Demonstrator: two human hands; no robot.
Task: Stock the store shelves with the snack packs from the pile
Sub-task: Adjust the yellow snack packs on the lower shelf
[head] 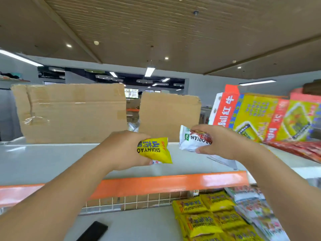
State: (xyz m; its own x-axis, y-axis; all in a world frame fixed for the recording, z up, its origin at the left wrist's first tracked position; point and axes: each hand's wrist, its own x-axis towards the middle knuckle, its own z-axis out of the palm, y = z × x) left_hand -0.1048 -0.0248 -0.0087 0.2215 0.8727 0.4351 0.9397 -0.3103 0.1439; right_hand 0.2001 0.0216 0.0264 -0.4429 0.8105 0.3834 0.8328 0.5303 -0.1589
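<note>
Gripping a yellow snack pack (155, 150), the left hand (126, 150) hovers over the top shelf (52, 160); beside it the right hand (224, 141) pinches a white snack pack (190, 140). More yellow packs (205, 218) lie below the right forearm.

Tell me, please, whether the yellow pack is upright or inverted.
Inverted: the yellow pack in the left hand shows upside-down lettering.

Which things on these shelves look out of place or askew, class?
A dark phone-like slab lies on the lower shelf, seemingly not stock. On the top shelf, the Red Bull carton leans askew, and the left cardboard sheet is creased and tape-scarred.
</note>
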